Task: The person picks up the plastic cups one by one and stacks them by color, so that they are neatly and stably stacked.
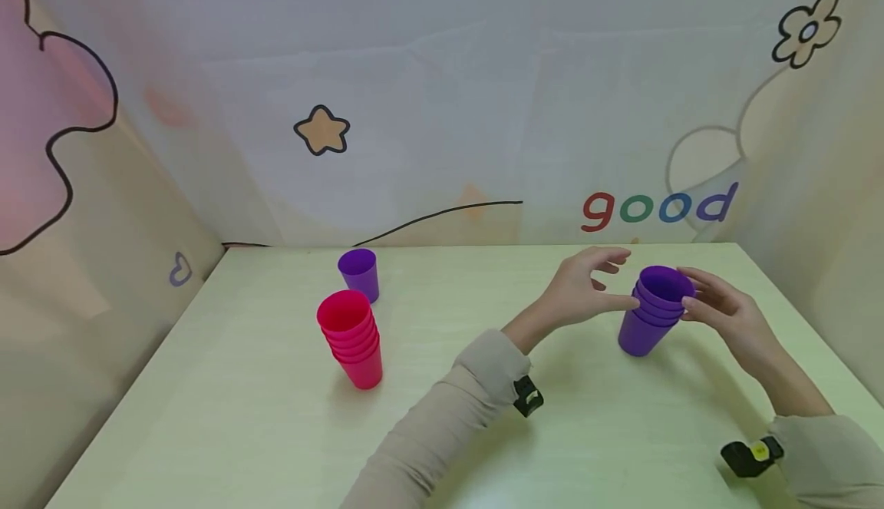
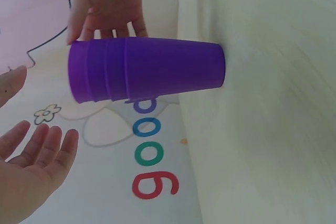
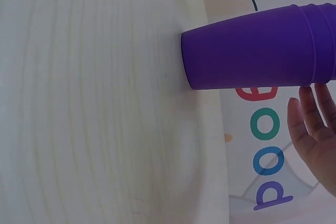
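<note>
A stack of nested purple cups (image 1: 641, 336) stands upright on the table at the right. My left hand (image 1: 587, 286) is at its left side, fingers spread and apart, thumb tip by the upper rims. In the left wrist view the same left hand (image 2: 39, 166) is beside the cups with nothing in its palm. From the other side my right hand (image 1: 735, 321) reaches the stack, thumb and fingertips at the upper rims, fingers loosely extended. The right wrist view has the right hand's fingers (image 3: 310, 116) right against the cup's side (image 3: 247, 51).
Over on the left, a stack of nested red cups (image 1: 364, 371) stands upright. Just behind it is a single purple cup (image 1: 366, 277). A printed cloth (image 1: 428, 133) rises behind the pale table (image 1: 228, 386) and along both sides.
</note>
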Tool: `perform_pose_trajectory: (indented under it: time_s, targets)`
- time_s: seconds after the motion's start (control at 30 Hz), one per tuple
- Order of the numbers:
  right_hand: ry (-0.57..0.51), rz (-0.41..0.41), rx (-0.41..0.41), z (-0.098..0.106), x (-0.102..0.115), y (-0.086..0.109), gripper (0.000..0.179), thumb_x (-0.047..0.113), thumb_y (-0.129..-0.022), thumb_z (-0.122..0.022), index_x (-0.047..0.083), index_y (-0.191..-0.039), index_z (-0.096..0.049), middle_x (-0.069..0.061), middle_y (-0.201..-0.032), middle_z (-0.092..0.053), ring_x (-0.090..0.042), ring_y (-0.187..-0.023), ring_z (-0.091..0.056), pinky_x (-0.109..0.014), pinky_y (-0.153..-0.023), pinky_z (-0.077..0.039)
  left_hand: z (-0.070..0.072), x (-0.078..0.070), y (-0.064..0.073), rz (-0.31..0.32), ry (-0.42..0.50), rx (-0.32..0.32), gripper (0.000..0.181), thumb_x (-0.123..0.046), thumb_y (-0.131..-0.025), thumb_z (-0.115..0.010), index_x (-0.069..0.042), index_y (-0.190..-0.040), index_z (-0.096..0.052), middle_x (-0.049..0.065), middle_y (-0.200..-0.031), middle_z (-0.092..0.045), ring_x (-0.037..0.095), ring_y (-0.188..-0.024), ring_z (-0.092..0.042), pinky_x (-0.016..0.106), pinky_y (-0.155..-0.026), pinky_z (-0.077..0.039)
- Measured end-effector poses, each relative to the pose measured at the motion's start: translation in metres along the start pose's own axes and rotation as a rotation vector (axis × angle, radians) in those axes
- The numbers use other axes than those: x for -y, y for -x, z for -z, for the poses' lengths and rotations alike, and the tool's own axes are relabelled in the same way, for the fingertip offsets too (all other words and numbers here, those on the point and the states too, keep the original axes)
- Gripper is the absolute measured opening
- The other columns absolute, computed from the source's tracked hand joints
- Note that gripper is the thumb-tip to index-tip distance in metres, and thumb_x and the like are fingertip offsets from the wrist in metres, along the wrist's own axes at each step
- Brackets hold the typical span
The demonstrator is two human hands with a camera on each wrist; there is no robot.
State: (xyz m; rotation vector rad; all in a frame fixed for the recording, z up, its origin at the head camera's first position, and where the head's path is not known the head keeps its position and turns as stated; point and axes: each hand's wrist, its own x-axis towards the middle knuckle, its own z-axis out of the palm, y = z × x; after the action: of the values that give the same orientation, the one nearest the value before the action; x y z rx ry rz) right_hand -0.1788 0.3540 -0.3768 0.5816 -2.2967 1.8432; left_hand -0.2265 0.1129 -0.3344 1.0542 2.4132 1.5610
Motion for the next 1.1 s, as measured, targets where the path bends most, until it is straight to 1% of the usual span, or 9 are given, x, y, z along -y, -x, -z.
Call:
perform_pose_trajectory:
  time_s: [0.2,0.33,0.47,0.57,0.63,0.77,0.8,1.0,1.1]
  targets:
    - [-0.028,0.002,0.000,0.001,-0.001,-0.001,0.043,-0.002,-0.093,-0.044,0.012,-0.134,-0.045,0.012,-0.110,-0.058,-0.001,-0.091,-0.058,-0.014,-0.075,-0.047,0.020,0.000,0.015,-0.053,0.086,-0.038,0.059,-0.012,-0.075,-0.075,-0.010,-0.128,-0.050,0.002,-0.121,-0.054,0.002,-0.102,-0.052,0.013,-0.077,-0.045]
    - [-0.026,0.004,0.005,0.001,-0.003,-0.001,0.043,-0.002,-0.093,-0.043,0.012,-0.134,-0.044,0.012,-0.109,-0.058,-0.001,-0.090,-0.058,-0.014,-0.075,-0.047,0.033,-0.002,0.025,-0.050,0.147,-0.056,0.059,-0.012,-0.074,-0.075,-0.011,-0.128,-0.051,0.000,-0.120,-0.054,0.001,-0.101,-0.051,0.015,-0.078,-0.045]
    - [-0.064,0.026,0.009,0.001,-0.005,-0.001,0.044,-0.006,-0.092,-0.042,0.013,-0.132,-0.046,0.010,-0.110,-0.059,-0.002,-0.090,-0.059,-0.014,-0.074,-0.047,0.046,-0.006,0.036,-0.045,0.156,-0.067,0.059,-0.012,-0.074,-0.076,-0.011,-0.128,-0.051,-0.001,-0.121,-0.054,0.002,-0.102,-0.051,0.016,-0.080,-0.046]
    - [-0.108,0.053,0.015,0.001,-0.006,-0.002,0.045,-0.009,-0.092,-0.040,0.013,-0.131,-0.048,0.009,-0.110,-0.059,-0.003,-0.091,-0.059,-0.014,-0.074,-0.047,0.056,-0.012,0.046,-0.049,0.137,-0.076,0.059,-0.011,-0.074,-0.075,-0.010,-0.128,-0.050,0.000,-0.121,-0.054,0.003,-0.103,-0.051,0.017,-0.080,-0.046]
    - [-0.123,0.065,0.019,0.001,-0.006,-0.002,0.045,-0.010,-0.092,-0.040,0.013,-0.130,-0.048,0.008,-0.111,-0.059,-0.003,-0.091,-0.059,-0.015,-0.074,-0.048,0.064,-0.021,0.056,-0.052,0.123,-0.084,0.059,-0.008,-0.075,-0.074,-0.008,-0.128,-0.049,0.003,-0.121,-0.054,0.005,-0.103,-0.052,0.018,-0.081,-0.046]
    - [-0.099,0.059,0.010,0.000,-0.007,-0.001,0.044,-0.009,-0.092,-0.040,0.013,-0.129,-0.048,0.009,-0.110,-0.059,-0.003,-0.090,-0.059,-0.015,-0.073,-0.048,0.078,-0.038,0.076,-0.052,0.121,-0.099,0.057,-0.004,-0.076,-0.072,-0.004,-0.128,-0.049,0.009,-0.121,-0.054,0.011,-0.105,-0.052,0.023,-0.083,-0.047]
    - [-0.090,0.055,0.007,-0.001,-0.007,-0.001,0.043,-0.008,-0.092,-0.040,0.013,-0.129,-0.048,0.009,-0.110,-0.059,-0.003,-0.090,-0.059,-0.015,-0.073,-0.048,0.081,-0.038,0.079,-0.053,0.125,-0.103,0.058,-0.003,-0.075,-0.072,-0.003,-0.128,-0.048,0.009,-0.121,-0.054,0.012,-0.105,-0.052,0.024,-0.083,-0.047]
    - [-0.083,0.051,0.003,-0.002,-0.007,-0.001,0.041,-0.005,-0.093,-0.041,0.011,-0.130,-0.047,0.010,-0.109,-0.059,-0.003,-0.089,-0.059,-0.016,-0.073,-0.048,0.092,-0.022,0.091,-0.097,0.133,-0.137,0.060,-0.008,-0.074,-0.074,-0.007,-0.128,-0.049,0.005,-0.120,-0.054,0.009,-0.105,-0.051,0.023,-0.082,-0.047]
    - [-0.086,0.055,0.001,-0.003,-0.007,-0.001,0.041,-0.005,-0.093,-0.041,0.012,-0.130,-0.047,0.009,-0.109,-0.059,-0.003,-0.089,-0.059,-0.016,-0.073,-0.049,0.100,-0.024,0.100,-0.115,0.125,-0.157,0.060,-0.008,-0.074,-0.074,-0.008,-0.128,-0.049,0.004,-0.120,-0.054,0.009,-0.106,-0.051,0.024,-0.082,-0.047]
